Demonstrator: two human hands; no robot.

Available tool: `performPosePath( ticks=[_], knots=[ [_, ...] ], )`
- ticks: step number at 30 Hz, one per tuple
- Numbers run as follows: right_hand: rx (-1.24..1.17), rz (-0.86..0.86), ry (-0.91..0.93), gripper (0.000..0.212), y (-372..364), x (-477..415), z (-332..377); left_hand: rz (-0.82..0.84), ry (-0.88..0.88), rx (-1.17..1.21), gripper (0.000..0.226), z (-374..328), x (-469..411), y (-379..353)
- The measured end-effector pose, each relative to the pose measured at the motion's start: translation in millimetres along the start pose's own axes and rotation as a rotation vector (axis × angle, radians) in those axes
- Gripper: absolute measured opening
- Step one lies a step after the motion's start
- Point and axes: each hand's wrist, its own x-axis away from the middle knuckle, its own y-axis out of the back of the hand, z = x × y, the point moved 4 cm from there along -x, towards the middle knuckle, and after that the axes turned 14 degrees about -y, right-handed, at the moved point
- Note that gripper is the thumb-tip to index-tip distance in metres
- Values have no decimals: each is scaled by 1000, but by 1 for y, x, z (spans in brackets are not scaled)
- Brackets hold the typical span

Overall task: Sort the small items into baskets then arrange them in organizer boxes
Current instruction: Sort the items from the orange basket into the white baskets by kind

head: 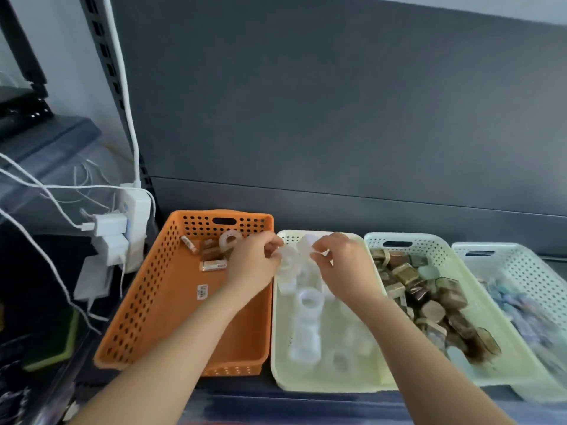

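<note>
Clear rings lie in the cream basket. Above its far half, the left hand and right hand both have their grip clamped on a clear piece, which sits pinched between their fingertips, just beside the orange basket.

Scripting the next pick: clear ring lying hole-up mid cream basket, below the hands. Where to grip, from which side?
Come from straight above and pinch the wall of the clear ring: one finger inside the hole, thumb outside. Its opening faces up; neighbouring rings in the cream basket crowd its sides.
</note>
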Motion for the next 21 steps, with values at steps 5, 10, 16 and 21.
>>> performPosePath(
  ticks=[5,10,16,21],
  knots=[
    [179,-5,42,21,1,7,-37,202,-190,-224,32,-20,-3,-38],
    [181,-45,55,18,-8,4,-47,430,-368,-520,40,-16,7,-58],
    [48,-39,151,11,-17,-14,-11,169,-309,-367,35,-2,-5,-12],
    [72,34,305,14,-42,-26,48,164,-91,-495,29,50,-13,30]
  ],
)
